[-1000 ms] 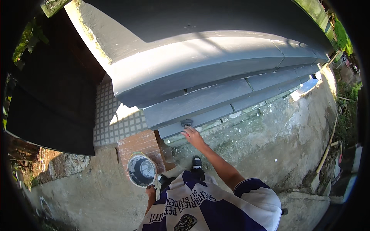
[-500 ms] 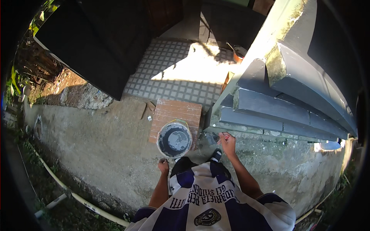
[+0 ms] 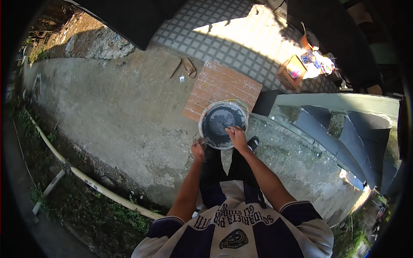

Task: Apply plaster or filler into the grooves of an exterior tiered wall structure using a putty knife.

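A round bucket (image 3: 201,129) holds a wet grey mix and has a thin yellow handle. Over its opening is my right hand (image 3: 236,138), fingers closed as on a handle. A small dark end shows by the fingertips above the grey mix (image 3: 220,120), but I cannot make out its kind. My left hand (image 3: 198,150) is closed just outside the bucket's near left rim. Whether it touches the rim, or what it grips, is too small to tell.
A brown slatted wooden board (image 3: 223,88) lies under the bucket's far side. Grey-painted steps (image 3: 335,133) rise at the right. Beyond the board is a tiled floor (image 3: 206,30) with a cardboard box (image 3: 291,73). A pale pipe (image 3: 103,189) runs along the left edge.
My right hand has moved from beside the grey step to over the bucket. The view has swung right, and my left hand stays near the bucket's left side.
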Motion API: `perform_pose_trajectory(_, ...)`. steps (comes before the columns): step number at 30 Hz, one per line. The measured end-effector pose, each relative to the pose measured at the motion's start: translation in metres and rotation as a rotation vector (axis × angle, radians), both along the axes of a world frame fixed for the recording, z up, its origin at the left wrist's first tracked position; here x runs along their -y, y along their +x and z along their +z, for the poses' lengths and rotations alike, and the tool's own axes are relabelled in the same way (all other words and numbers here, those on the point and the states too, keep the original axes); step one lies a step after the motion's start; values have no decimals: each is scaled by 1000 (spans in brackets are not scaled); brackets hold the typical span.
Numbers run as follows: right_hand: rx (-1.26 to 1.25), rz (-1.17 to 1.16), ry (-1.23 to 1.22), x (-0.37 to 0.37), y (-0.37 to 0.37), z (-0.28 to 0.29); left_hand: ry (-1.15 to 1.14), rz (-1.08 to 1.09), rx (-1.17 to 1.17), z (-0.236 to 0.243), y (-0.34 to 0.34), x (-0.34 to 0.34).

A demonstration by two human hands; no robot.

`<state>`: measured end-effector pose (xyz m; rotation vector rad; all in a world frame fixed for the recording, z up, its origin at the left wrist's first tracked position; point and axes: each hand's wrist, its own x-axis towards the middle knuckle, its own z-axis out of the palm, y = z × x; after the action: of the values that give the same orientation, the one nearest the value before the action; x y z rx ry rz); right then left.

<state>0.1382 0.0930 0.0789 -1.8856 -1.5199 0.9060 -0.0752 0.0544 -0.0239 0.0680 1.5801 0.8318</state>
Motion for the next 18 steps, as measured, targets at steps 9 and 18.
perform_pose_trajectory(9, 162, -19, -201, -4, -49, -103, -13, -134, -223, -6, -18, -2)
perform_pose_trajectory(18, 156, -97, -227, -9, -86, -140, -78, -218, -85, -4, -28, 22)
